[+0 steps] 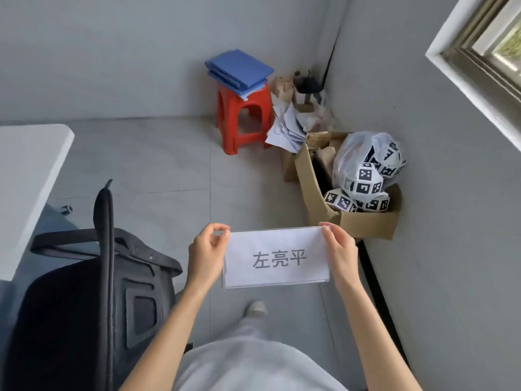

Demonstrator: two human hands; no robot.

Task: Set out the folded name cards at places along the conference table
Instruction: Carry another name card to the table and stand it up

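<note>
I hold a white name card (276, 256) in a clear sleeve, printed with three dark characters, in front of me above the floor. My left hand (207, 253) pinches its upper left corner. My right hand (339, 249) grips its upper right corner and right edge. The card faces me, upright and level. A corner of the white conference table (26, 176) shows at the left edge, apart from the card.
A black office chair (93, 292) stands between me and the table. A red stool (244, 119) carries blue folders (239, 70) by the far wall. A cardboard box (352, 213) with marker-printed cubes and a plastic bag (363, 162) sits in the corner. Grey wall and window at the right.
</note>
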